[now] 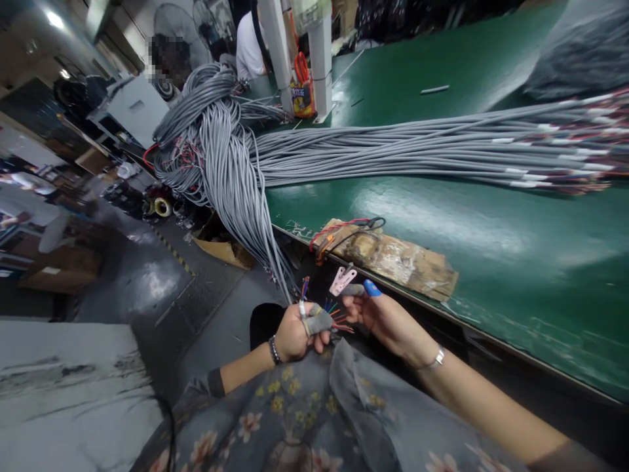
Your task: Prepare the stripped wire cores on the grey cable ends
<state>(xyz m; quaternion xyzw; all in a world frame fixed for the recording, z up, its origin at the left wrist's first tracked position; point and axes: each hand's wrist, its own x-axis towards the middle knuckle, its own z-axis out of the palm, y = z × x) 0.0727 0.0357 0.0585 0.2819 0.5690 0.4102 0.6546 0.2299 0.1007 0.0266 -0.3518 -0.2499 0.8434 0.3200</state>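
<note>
"Your left hand (301,331) is pinching fanned coloured wires (339,319) on your side of the worn wooden board (413,262); your right hand (382,319) is hovering beside them, fingers bent. Whether it's gripping the pink V-shaped clip (338,284), I cannot tell."

"What could be going wrong?"

"Those wires could be crossing or slipping from so small a pinch, and grey cables (233,164) drooping left of the board could be tugging if they're joined."

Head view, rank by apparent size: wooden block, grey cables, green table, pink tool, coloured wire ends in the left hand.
1. Green table
2. Grey cables
3. Wooden block
4. Pink tool and coloured wire ends in the left hand: too alike to rank.
</note>
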